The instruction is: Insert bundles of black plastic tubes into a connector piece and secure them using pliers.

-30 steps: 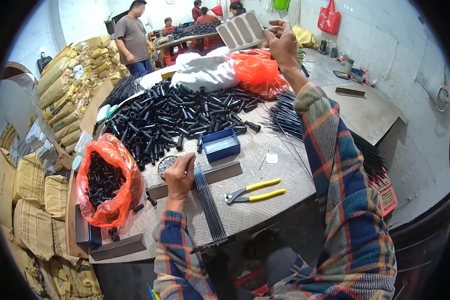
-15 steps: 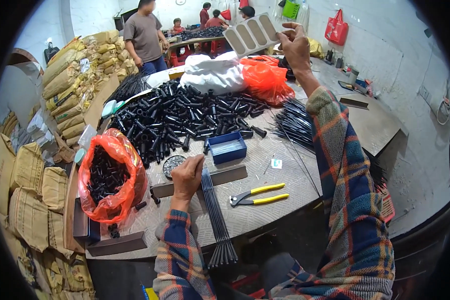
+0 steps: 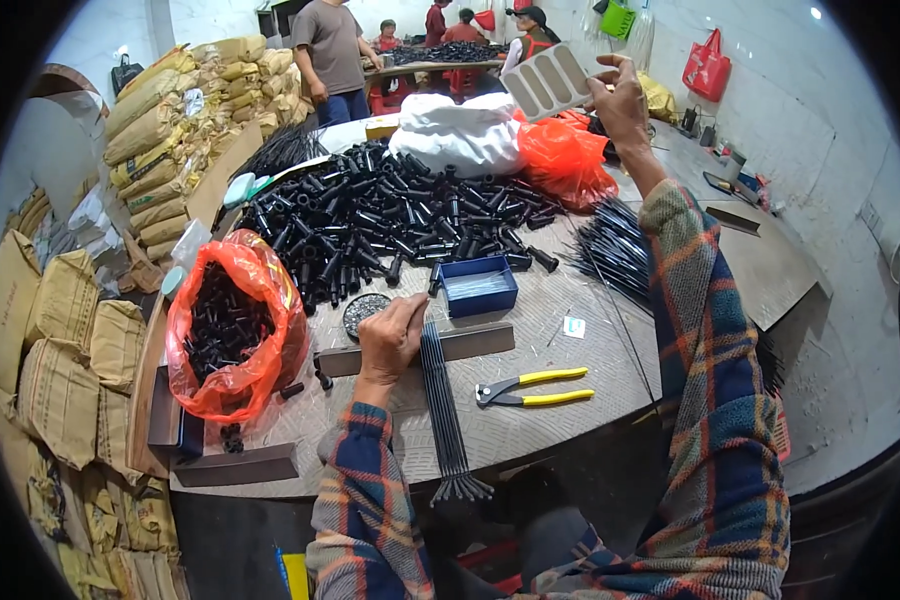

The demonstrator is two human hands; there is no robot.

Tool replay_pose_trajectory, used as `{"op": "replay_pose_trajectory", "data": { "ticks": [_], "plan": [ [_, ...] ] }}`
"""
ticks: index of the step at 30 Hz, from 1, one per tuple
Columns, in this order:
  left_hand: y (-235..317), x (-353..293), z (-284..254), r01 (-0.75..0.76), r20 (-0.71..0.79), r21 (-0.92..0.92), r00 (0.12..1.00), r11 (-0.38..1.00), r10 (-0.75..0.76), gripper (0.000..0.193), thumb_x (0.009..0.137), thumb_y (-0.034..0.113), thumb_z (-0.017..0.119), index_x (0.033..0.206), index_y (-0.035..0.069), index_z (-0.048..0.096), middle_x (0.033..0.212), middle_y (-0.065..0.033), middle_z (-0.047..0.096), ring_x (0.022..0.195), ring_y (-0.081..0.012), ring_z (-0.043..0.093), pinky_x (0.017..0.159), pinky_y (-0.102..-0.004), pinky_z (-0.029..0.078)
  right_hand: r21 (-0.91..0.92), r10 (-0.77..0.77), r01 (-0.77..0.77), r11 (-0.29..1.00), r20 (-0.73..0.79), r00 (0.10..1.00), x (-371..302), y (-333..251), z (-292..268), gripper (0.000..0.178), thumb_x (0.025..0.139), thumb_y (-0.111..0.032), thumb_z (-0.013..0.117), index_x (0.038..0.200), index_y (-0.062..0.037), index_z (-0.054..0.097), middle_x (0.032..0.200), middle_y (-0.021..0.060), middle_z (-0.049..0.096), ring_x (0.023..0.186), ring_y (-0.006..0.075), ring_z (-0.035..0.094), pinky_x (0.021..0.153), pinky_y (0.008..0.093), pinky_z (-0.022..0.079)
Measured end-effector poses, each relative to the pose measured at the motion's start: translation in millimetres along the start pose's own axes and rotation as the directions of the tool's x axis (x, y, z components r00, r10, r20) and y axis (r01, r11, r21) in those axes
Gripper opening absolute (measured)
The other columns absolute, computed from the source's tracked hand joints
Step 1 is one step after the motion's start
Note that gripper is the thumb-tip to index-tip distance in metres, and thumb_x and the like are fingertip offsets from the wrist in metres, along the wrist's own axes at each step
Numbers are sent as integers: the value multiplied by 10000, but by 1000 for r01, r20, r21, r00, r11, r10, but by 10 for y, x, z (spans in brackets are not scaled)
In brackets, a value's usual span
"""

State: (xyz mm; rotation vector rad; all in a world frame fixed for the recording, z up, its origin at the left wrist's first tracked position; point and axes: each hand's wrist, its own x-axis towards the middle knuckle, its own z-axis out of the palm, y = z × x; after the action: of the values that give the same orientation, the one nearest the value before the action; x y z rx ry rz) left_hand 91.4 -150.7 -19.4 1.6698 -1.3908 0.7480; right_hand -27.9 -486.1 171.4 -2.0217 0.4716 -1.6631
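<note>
My right hand (image 3: 622, 105) is raised at the far right of the table, its fingers closed on the edge of a pale grey tray (image 3: 548, 82) with several long rounded slots. Near the table's front, my left hand (image 3: 390, 340) is pinched closed beside the upper ends of a row of thin black rods (image 3: 442, 415). Whatever its fingertips hold is too small to make out. Those rods lie across a metal angle bar (image 3: 470, 342), with their flared ends over the table edge. Just beyond my left hand are a blue box (image 3: 478, 287) of thin clear pieces and a round dish (image 3: 366, 314) of small metal parts.
Yellow-handled pincers (image 3: 535, 387) lie right of the rods. Black tubular parts (image 3: 370, 215) are heaped behind; more fill a red plastic bag (image 3: 292, 345) at left. Loose black rods (image 3: 615, 245) lie at right. Stacked sacks (image 3: 60, 365) line the left; people are in the background.
The whole view has shifted, so the table's things appear farther right. My right hand and the tray have come slightly lower. My left hand stays pinched by the rods.
</note>
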Motion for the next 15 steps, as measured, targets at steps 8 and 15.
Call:
{"op": "replay_pose_trajectory", "data": {
  "ticks": [8,15],
  "plan": [
    [-23,-22,-9,20,-77,-20,997,1000,-22,132,747,16,651,874,49,628,759,-98,634,638,-234,627,545,-282,476,-272,-43,82,959,146,988,19,-100,-247,360,786,-125,571,1126,-53,475,847,98,633,604,159,603,547,276,489],
    [181,-36,-384,400,-1,-459,892,793,-451,109,843,37,578,939,7,618,735,-21,612,625,-57,567,555,-188,459,-328,-119,201,923,253,960,78,-403,-412,347,782,-127,574,1111,-55,494,855,121,640,729,213,622,646,316,485]
  ]
}}
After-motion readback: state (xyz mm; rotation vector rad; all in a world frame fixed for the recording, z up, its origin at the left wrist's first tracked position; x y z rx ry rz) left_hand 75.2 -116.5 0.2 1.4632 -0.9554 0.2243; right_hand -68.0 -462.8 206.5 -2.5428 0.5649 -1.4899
